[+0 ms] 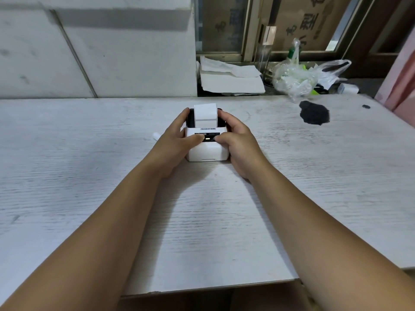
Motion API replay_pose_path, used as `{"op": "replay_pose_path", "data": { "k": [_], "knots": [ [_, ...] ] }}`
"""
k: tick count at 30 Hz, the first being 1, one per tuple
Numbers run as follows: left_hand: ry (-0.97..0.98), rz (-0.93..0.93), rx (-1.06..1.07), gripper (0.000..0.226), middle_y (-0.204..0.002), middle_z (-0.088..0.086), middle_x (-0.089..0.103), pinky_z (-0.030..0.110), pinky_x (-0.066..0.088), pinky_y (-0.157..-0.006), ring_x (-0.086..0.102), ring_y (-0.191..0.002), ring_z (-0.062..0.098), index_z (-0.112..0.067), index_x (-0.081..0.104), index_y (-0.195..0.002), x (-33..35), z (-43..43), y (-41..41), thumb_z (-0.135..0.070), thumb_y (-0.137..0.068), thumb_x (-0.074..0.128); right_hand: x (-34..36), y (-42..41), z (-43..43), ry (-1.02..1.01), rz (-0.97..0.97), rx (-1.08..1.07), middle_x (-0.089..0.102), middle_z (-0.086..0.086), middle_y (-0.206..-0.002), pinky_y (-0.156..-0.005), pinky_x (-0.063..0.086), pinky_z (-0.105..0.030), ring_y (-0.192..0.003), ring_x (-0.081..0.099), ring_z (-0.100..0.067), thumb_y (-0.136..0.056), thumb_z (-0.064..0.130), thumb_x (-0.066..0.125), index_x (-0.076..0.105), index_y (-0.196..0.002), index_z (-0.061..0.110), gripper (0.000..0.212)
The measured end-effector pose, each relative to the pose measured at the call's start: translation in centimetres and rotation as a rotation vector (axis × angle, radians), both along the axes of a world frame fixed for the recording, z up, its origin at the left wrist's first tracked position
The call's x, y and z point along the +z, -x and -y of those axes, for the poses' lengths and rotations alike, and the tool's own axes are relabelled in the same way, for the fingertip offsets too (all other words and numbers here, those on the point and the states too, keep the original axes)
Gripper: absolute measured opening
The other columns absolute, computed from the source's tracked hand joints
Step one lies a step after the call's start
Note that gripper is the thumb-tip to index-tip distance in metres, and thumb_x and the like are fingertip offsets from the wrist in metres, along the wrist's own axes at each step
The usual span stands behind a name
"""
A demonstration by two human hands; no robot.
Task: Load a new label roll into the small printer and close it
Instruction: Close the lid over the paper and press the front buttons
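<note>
Now | both hands on printer [207,149] | label roll [205,114] seated | print unreadable

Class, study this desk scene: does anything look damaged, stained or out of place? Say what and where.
A dark, irregular blotch mars the white table at the far right, like a stain or worn patch. The table's near edge also looks chipped. The printer itself appears intact between the hands.

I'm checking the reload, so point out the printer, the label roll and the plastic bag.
printer [207,151], head view, white front body.
label roll [205,114], head view, white face standing up from the open bay.
plastic bag [296,80], head view, crumpled clear middle.
</note>
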State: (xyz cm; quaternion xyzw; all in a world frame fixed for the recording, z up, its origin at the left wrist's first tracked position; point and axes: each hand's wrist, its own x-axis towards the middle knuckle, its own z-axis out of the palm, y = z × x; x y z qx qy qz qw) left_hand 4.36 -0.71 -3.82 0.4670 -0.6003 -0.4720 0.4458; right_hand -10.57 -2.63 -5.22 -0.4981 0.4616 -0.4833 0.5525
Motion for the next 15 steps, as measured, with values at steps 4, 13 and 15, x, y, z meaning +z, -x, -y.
{"op": "replay_pose_path", "data": {
  "k": [4,13,15],
  "knots": [
    [0.005,0.011,-0.004,0.048,-0.102,-0.033,0.065,0.014,0.051,-0.082,0.064,-0.107,0.003,-0.043,0.051,-0.115,-0.04,0.13,-0.13,-0.001,-0.091,0.052,-0.16,0.06,0.19,-0.011,0.031,-0.003,0.06,-0.009,-0.134,-0.106,0.044,-0.051,-0.123,0.057,-0.031,-0.06,0.0,0.048,0.055,-0.134,0.02,0.076],
    [-0.012,-0.042,0.021,0.051,-0.113,-0.028,0.056,0.018,0.05,-0.087,0.062,-0.1,-0.007,-0.046,0.051,-0.105,-0.26,0.44,-0.14,0.002,-0.089,0.054,-0.29,-0.03,0.2,-0.012,0.035,-0.016,0.056,-0.007,-0.14,-0.108,0.043,-0.05,-0.127,0.055,-0.026,-0.06,0.001,0.05,0.053,-0.136,0.019,0.078],
    [-0.002,-0.041,0.022,0.05,-0.11,-0.031,0.055,0.01,0.05,-0.08,0.062,-0.098,-0.01,-0.045,0.05,-0.108,-0.12,0.3,-0.11,0.001,-0.09,0.054,-0.36,0.05,0.24,-0.018,0.035,-0.01,0.056,-0.006,-0.139,-0.107,0.044,-0.05,-0.125,0.056,-0.027,-0.061,0.002,0.05,0.054,-0.135,0.02,0.077]
  ]
}}
